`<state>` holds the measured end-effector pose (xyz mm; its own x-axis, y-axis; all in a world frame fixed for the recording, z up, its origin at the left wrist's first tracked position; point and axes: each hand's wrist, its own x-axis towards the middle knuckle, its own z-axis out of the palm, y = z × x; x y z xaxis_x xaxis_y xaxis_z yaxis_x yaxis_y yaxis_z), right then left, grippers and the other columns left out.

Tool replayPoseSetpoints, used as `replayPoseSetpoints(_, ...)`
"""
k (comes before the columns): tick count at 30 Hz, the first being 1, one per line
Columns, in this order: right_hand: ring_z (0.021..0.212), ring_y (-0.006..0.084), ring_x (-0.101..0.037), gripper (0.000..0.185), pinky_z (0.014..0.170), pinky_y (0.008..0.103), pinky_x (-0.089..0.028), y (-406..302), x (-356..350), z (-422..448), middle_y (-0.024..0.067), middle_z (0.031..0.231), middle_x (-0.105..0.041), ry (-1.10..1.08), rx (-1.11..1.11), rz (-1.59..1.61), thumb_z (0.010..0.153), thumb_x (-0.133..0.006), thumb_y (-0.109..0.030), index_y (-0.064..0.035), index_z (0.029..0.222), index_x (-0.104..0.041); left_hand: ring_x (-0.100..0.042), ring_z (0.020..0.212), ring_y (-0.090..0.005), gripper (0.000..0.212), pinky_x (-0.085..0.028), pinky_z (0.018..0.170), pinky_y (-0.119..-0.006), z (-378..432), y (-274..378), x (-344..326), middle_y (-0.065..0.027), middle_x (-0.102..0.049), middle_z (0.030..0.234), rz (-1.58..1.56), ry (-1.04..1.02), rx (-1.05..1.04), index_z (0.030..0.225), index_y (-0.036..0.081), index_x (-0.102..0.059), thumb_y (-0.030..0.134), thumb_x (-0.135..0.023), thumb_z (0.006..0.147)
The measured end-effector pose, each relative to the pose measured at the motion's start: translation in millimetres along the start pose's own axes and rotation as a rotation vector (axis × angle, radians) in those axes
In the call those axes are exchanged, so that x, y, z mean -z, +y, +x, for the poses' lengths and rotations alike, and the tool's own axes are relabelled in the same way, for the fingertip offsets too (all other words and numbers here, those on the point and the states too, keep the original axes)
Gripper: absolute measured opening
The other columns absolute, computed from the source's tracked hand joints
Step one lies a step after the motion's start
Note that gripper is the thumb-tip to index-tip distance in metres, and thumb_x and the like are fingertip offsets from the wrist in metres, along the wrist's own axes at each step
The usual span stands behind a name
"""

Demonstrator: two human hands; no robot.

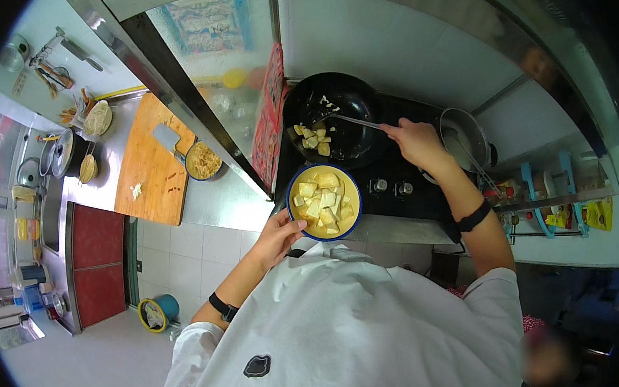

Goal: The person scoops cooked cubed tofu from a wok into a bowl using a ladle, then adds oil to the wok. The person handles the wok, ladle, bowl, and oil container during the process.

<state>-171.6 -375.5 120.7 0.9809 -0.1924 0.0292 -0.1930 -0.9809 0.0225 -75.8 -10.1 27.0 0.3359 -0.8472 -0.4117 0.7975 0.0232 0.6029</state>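
Observation:
My left hand (pixel 281 234) grips the rim of a yellow bowl with a blue edge (pixel 294 194), which holds many pale, browned chunks that look like tofu (pixel 327 198). The bowl is in front of my body, at the near edge of the black stove. My right hand (pixel 413 140) is closed around the handle of a metal cooking utensil (pixel 355 120), whose far end reaches into a black wok (pixel 356 97). Inside the wok, similar chunks (pixel 313 138) lie at the left, with small white bits (pixel 327 103) farther up. The utensil's head is hard to make out.
Right of the wok stands a pot (pixel 462 127) with a utensil in it. Left, past a metal-framed partition (pixel 199 104), are a wooden cutting board (pixel 143 163), a cleaver (pixel 168 139) and a bowl of shredded food (pixel 203 161). Another person's blurred head (pixel 549 360) shows at lower right.

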Motion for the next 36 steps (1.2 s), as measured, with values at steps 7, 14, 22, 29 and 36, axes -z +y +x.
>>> replayPoseSetpoints(7, 0.086, 0.0351, -0.066, 0.023, 0.071, 0.0473, -0.051, 43, 25, -22, 0.0128, 0.092, -0.068, -0.085, -0.093, 0.163, 0.095, -0.056, -0.023, -0.0168, 0.112, -0.070, -0.061, 0.112, -0.0163, 0.046, -0.051, 0.100, -0.030, 2, -1, 3, -0.0091, -0.061, 0.122, 0.000, -0.035, 0.004, 0.131, -0.004, -0.051, 0.006, -0.068, 0.089)
replayPoseSetpoints(14, 0.044, 0.0103, -0.049, 0.022, 0.042, 0.0274, -0.035, 92, 28, -21, 0.0061, 0.059, -0.061, -0.426, -0.554, 0.756, 0.099, -0.050, -0.010, -0.0003, 0.107, -0.067, -0.060, 0.114, -0.0164, 0.046, -0.048, 0.103, -0.030, 1, -3, 4, -0.0082, -0.060, 0.124, 0.006, -0.024, 0.017, 0.130, -0.003, -0.051, 0.007, -0.069, 0.089)
replayPoseSetpoints(22, 0.042, 0.0082, -0.042, 0.027, 0.039, 0.0249, -0.029, 103, 25, -7, 0.0048, 0.063, -0.063, -0.636, -0.534, 0.785, 0.100, -0.050, -0.011, -0.0054, 0.120, -0.067, -0.059, 0.115, -0.0169, 0.046, -0.047, 0.105, -0.031, -3, -1, 3, -0.0088, -0.060, 0.124, 0.023, -0.019, 0.029, 0.130, -0.003, -0.051, 0.007, -0.069, 0.089)
replayPoseSetpoints(29, 0.043, 0.0058, -0.036, 0.027, 0.038, 0.0230, -0.026, 101, -18, 2, 0.0033, 0.068, -0.062, -0.677, -0.540, 0.980, 0.100, -0.052, -0.012, -0.0082, 0.121, -0.068, -0.059, 0.115, -0.0171, 0.046, -0.048, 0.104, -0.032, -3, 0, 0, -0.0091, -0.061, 0.123, 0.030, -0.003, 0.038, 0.130, -0.003, -0.051, 0.007, -0.068, 0.089)
replayPoseSetpoints(36, 0.045, 0.0038, -0.034, 0.025, 0.038, 0.0209, -0.023, 84, -46, 1, 0.0014, 0.072, -0.058, -0.652, -0.611, 1.152, 0.100, -0.052, -0.013, -0.0094, 0.119, -0.069, -0.059, 0.115, -0.0177, 0.046, -0.047, 0.105, -0.032, -3, 3, -2, -0.0099, -0.060, 0.123, 0.039, 0.003, 0.037, 0.130, -0.004, -0.050, 0.007, -0.068, 0.089)
